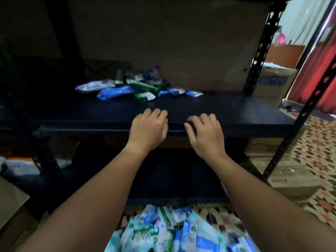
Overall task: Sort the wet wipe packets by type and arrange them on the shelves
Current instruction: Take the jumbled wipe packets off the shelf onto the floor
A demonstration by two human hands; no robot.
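Observation:
A loose heap of wet wipe packets (138,84), white, blue and green, lies at the back of the dark shelf board (72,113). A second pile of blue, white and green packets (169,231) lies on the floor at the bottom of the view, between my forearms. My left hand (148,129) and my right hand (205,133) hover side by side over the front edge of the shelf, fingers loosely curled, holding nothing. Both are well short of the heap on the shelf.
Black perforated uprights (261,44) frame the rack on the right. A cardboard box (272,82) stands beyond them on a patterned floor (312,153). A lower shelf (163,179) sits dark beneath my hands. Bags and a box lie at the left (16,166).

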